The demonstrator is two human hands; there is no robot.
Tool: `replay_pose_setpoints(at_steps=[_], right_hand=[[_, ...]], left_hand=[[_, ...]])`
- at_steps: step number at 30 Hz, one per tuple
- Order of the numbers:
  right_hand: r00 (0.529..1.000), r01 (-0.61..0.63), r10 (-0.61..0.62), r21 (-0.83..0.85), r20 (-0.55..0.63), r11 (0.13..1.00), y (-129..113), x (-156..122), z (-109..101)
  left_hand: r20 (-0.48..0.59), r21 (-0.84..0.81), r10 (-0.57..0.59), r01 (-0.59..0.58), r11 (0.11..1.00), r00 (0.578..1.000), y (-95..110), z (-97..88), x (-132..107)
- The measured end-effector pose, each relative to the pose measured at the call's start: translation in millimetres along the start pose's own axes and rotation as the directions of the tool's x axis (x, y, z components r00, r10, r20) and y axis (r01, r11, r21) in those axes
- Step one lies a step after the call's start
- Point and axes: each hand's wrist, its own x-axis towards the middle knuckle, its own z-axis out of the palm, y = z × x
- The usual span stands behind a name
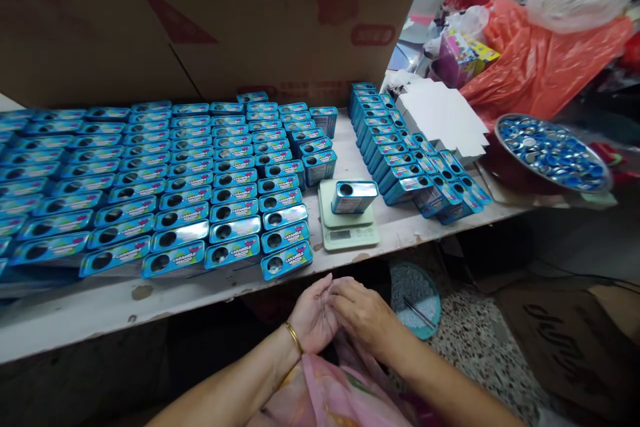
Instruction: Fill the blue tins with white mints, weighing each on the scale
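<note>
Just in front of the table edge, my left hand (316,315) is turned palm up and loosely cupped, its thumb stretched out. My right hand (364,315) lies over its fingers, with its own fingers curled together against the left palm; anything between them is hidden. Beyond my hands stands a pale green kitchen scale (350,237), and a blue tin (355,198) with a round hole in its top sits upright on it. A teal tub (419,300) of small pale pieces, with a metal tool (420,313) in it, is below the table on the right.
Rows of blue tins (187,197) cover the table's left side; another group (387,147) stands right of the scale. A large cardboard box (200,20) rises behind. White flat cartons (435,110), a bowl (607,180) of shiny blue-and-silver caps and red plastic bags (540,53) are at right.
</note>
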Motion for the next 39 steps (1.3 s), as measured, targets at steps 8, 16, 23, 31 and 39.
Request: replay_pose_setpoints(at_steps=[8,16,23,31,39], right_hand=[[0.969,0.016,0.023,0.153,-0.248,0.988,15.3,30.3,-52.9],[0.928,-0.025,-0.058,-0.219,-0.367,0.976,45.6,105.9,-118.9],[0.924,-0.029,-0.061,-0.228,-0.378,0.973,43.6,87.7,-111.7],[1.000,-0.018,0.022,-0.181,0.020,0.983,-7.2,5.6,-6.5],[0.998,-0.047,0.051,-0.088,0.041,0.995,10.1,-14.0,12.3]], left_hand=[[-0.044,-0.033,0.068,-0.070,0.997,0.997,2.0,-4.9,2.9],[-0.075,0.016,0.060,-0.059,0.998,0.995,5.8,-4.0,-2.8],[-0.081,0.017,0.059,-0.058,0.998,0.995,8.1,-2.1,-3.4],[0.056,0.001,0.059,-0.059,0.998,0.997,4.4,-4.0,-0.7],[0.040,0.037,0.023,-0.024,0.999,0.999,0.0,0.6,-0.9]])
